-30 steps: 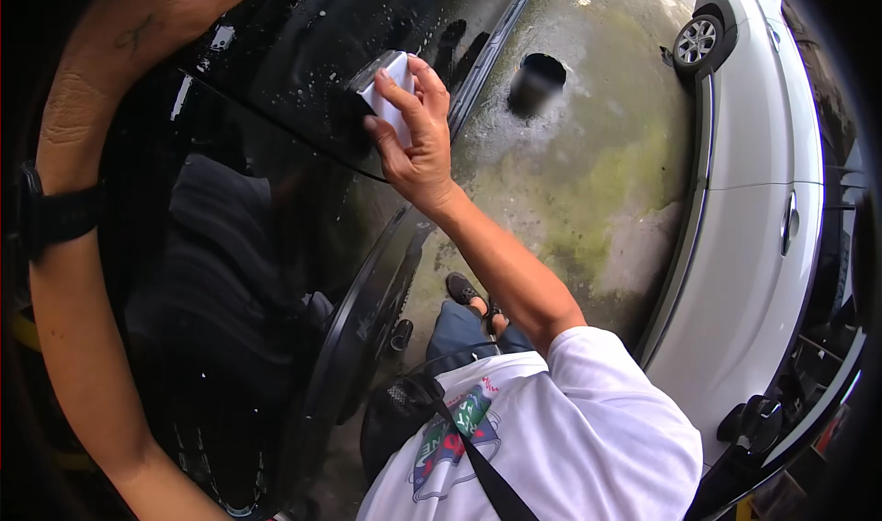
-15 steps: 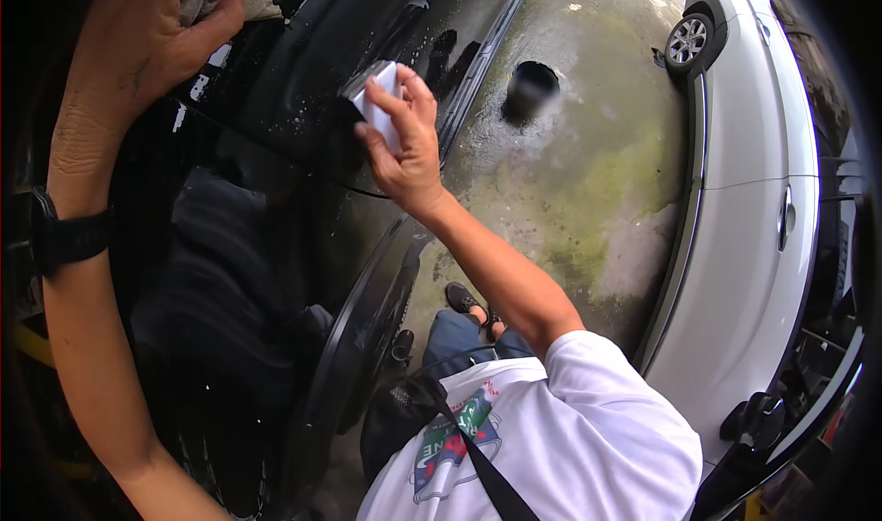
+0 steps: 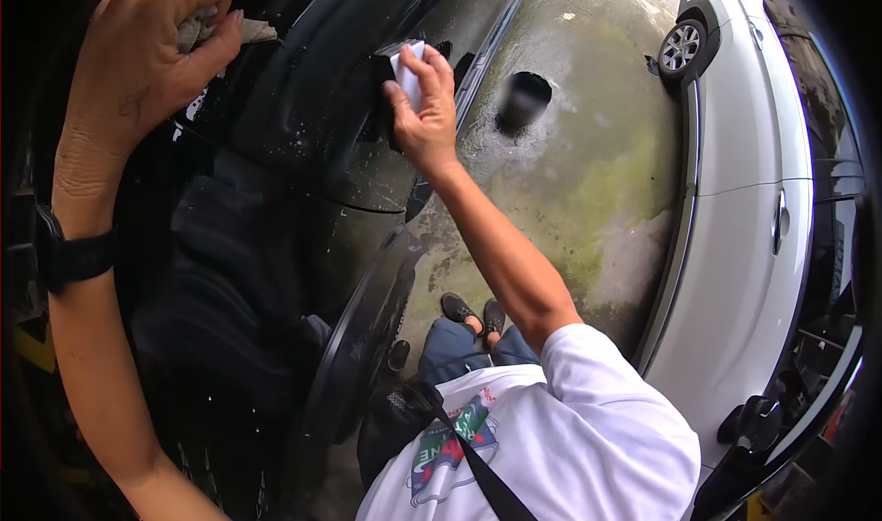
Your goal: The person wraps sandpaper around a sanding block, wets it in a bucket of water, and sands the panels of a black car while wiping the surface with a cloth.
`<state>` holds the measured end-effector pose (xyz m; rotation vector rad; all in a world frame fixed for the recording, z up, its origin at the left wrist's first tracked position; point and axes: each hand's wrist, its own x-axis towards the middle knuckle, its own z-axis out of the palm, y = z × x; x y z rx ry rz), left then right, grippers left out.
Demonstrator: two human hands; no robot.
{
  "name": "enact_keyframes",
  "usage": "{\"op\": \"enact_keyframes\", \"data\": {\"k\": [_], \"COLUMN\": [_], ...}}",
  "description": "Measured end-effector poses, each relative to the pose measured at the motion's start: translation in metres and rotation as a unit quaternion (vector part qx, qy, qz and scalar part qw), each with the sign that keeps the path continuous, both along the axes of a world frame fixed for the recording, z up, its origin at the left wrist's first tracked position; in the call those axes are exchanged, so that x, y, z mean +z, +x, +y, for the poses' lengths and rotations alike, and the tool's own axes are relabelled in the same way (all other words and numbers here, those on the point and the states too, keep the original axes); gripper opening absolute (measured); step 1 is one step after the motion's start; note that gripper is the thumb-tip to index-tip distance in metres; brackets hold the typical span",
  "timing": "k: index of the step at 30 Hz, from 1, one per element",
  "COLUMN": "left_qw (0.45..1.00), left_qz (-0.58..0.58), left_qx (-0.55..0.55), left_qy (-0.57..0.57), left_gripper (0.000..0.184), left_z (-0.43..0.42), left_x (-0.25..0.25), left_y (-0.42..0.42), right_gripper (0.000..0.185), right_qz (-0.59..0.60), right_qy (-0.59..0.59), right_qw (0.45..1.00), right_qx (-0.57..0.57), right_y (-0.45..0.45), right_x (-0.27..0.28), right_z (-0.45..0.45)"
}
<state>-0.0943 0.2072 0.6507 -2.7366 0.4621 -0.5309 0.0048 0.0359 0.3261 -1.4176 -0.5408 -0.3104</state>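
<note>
At the upper left, my left hand (image 3: pixel 152 48) is closed around a crumpled greyish cloth (image 3: pixel 257 31), close to the wet black car's side (image 3: pixel 266 144). One corner of the cloth sticks out past the thumb. My right hand (image 3: pixel 428 117) grips a white block (image 3: pixel 410 75) with a dark edge, perhaps a sponge or applicator, between thumb and fingers. The block is at the lower part of the black car's door, and its far face is hidden. Water drops dot the glossy panel around it.
A dark round bucket (image 3: pixel 525 103) stands on the wet, mossy concrete floor (image 3: pixel 588 190). A white car (image 3: pixel 744 227) is parked along the right. A black open door edge (image 3: pixel 354 310) lies near my legs, and a black bag (image 3: pixel 400 424) hangs at my side.
My right hand has slid right and slightly up in view with the white block, towards the car's lower edge. The left hand keeps its hold on the cloth. The view has shifted slightly.
</note>
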Motion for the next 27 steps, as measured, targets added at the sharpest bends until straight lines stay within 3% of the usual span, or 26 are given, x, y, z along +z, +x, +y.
{"op": "enact_keyframes", "data": {"k": [2, 4, 7, 9, 11, 14, 18, 24, 27], "left_qw": [1.000, 1.000, 1.000, 0.999, 0.999, 1.000, 1.000, 0.999, 1.000], "left_qz": [0.001, -0.002, -0.012, -0.013, -0.009, 0.021, 0.015, -0.032, -0.004], "left_qx": [-0.002, 0.004, -0.001, 0.008, 0.008, -0.017, 0.010, -0.035, -0.012], "left_qy": [0.002, -0.021, -0.024, -0.033, -0.031, -0.009, 0.002, -0.012, -0.027], "left_gripper": [0.019, 0.018, 0.018, 0.018, 0.020, 0.020, 0.018, 0.019, 0.017], "left_z": [-0.004, -0.010, -0.012, -0.008, -0.003, -0.004, -0.004, -0.008, -0.007], "left_x": [-0.002, -0.001, -0.002, -0.006, -0.006, 0.002, -0.002, -0.006, 0.000], "left_y": [0.002, -0.001, 0.001, -0.002, 0.001, 0.001, -0.001, 0.001, 0.000], "right_gripper": [0.064, 0.069, 0.062, 0.044, 0.044, 0.047, 0.054, 0.046, 0.050], "right_qz": [-0.054, -0.074, -0.090, 0.020, -0.059, 0.010, -0.008, 0.012, -0.008], "right_qy": [-0.028, -0.012, -0.008, 0.020, -0.004, 0.006, -0.011, -0.008, -0.022], "right_qw": [0.997, 0.995, 0.996, 0.999, 0.996, 0.999, 0.999, 0.998, 0.999], "right_qx": [0.045, 0.067, 0.022, -0.037, -0.072, -0.047, 0.033, -0.057, -0.034], "right_y": [-0.077, -0.085, -0.029, 0.057, 0.116, 0.072, -0.057, 0.062, 0.008], "right_x": [-0.002, -0.012, -0.003, 0.004, 0.006, -0.004, -0.005, 0.011, 0.004], "right_z": [-0.014, -0.020, -0.010, 0.003, 0.007, 0.006, -0.011, 0.004, -0.003]}}
